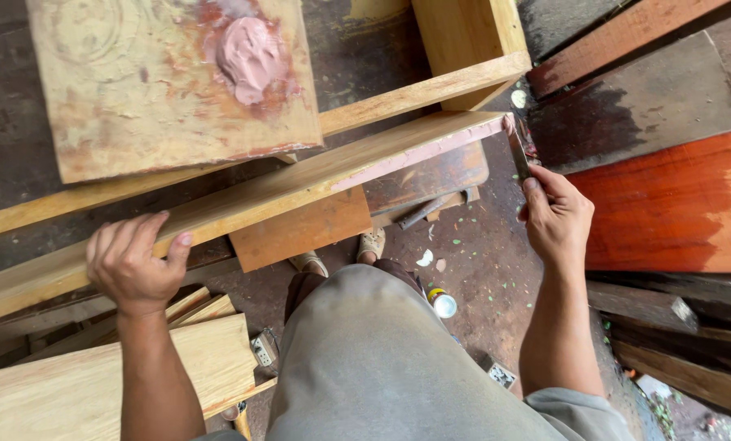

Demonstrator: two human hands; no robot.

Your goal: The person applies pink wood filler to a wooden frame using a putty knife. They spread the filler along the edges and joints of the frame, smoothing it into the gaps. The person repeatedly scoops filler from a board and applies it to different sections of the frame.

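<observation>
Now, your left hand [133, 263]: fingers clamped on one long plank [300, 184].
Your right hand [557, 216]: fingers gripping one putty knife [518, 155].
Putty [251, 55]: one pink lump.

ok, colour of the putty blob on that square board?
Pale pink putty blob, with reddish smears on the tan square board around it; the head view shows it.

- Soft, even daylight throughout; no harsh glare.
- Brightest on the pale yellow wooden plank [243, 200] and the glossy orange-red board [675, 204].
- Dim, shadowed under the frame, on the dark dirt floor [479, 261].
- Sharp at centre; slight wide-angle stretch toward the edges.
</observation>
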